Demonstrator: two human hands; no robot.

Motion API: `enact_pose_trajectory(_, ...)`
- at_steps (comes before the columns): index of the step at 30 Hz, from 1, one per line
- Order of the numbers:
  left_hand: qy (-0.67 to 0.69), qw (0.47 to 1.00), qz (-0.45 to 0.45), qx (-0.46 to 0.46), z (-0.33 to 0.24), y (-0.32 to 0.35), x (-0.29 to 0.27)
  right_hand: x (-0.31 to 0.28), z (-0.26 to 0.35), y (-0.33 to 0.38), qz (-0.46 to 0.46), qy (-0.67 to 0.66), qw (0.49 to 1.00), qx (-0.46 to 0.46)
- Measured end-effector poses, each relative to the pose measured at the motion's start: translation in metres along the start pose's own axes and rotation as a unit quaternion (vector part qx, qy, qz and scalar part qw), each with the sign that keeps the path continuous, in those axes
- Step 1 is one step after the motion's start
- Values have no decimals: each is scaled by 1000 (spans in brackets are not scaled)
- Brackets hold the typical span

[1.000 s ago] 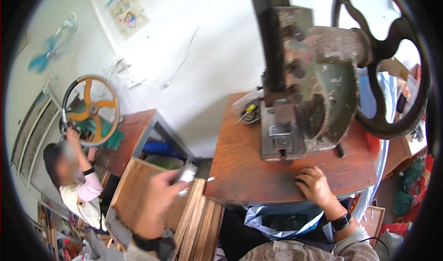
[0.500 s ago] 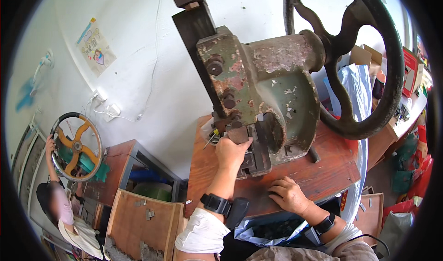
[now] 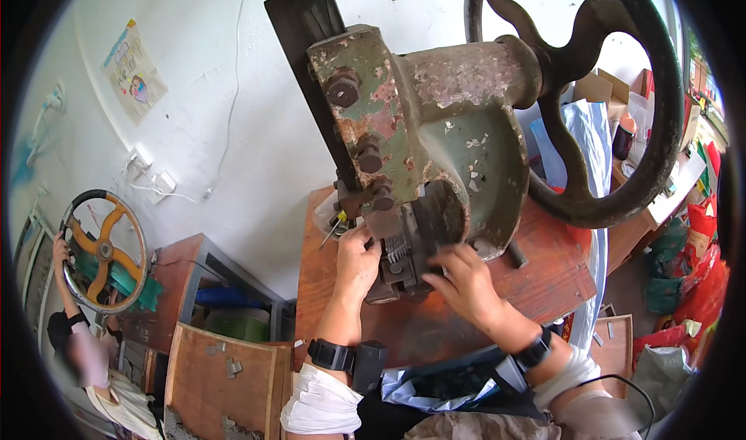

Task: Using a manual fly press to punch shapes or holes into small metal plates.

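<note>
A worn green hand press (image 3: 373, 90) with a large dark handwheel (image 3: 668, 121) stands on a reddish wooden bench (image 3: 536, 265). Beneath its ram, a small ridged metal piece (image 3: 397, 247) shows in the dark die (image 3: 398, 278). My left hand (image 3: 357, 267) is at the die's left side, fingers curled in against it; whatever they grip is hidden. On the die's other side is my right hand (image 3: 470, 288), thumb and forefinger apart, fingertips slightly blurred, with nothing visible between them.
A shallow wooden tray (image 3: 194, 370) with small metal pieces stands at the lower left. Farther left, another person holds a second handwheel (image 3: 105, 247). A pale blue bag (image 3: 396, 393) lies below the bench edge. Red bags (image 3: 699, 284) and boxes crowd the right side.
My right hand has lifted off the bench front and moved up to the die. My left hand has shifted to the die's left side, and the ridged piece now shows. The whole view has shifted slightly.
</note>
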State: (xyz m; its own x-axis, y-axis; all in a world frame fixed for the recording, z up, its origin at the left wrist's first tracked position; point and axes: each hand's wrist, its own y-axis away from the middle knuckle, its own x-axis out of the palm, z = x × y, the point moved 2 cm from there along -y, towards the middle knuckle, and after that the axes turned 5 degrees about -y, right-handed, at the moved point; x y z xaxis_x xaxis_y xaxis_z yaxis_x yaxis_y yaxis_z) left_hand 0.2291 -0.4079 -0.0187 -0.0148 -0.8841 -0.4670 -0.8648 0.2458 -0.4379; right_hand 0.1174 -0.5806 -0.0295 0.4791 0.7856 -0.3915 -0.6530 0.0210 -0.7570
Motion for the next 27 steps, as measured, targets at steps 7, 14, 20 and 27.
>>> enact_pose_trajectory(7, 10, 999, 28, 30, 9, -1, 2, 40, -10, -51, 27, 75, 991, 108)
enact_pose_trajectory(14, -250, 963, -35, 91, 14, 5, 11, 39, -12, -49, 20, 48, 995, 85)
enact_pose_trajectory(20, -202, 974, -17, 101, 19, 2, 9, 29, -15, -38, 43, -20, 993, 107)
enact_pose_trajectory(27, -69, 995, -10, 68, 33, -6, 11, 44, -6, -51, 38, 105, 985, 134)
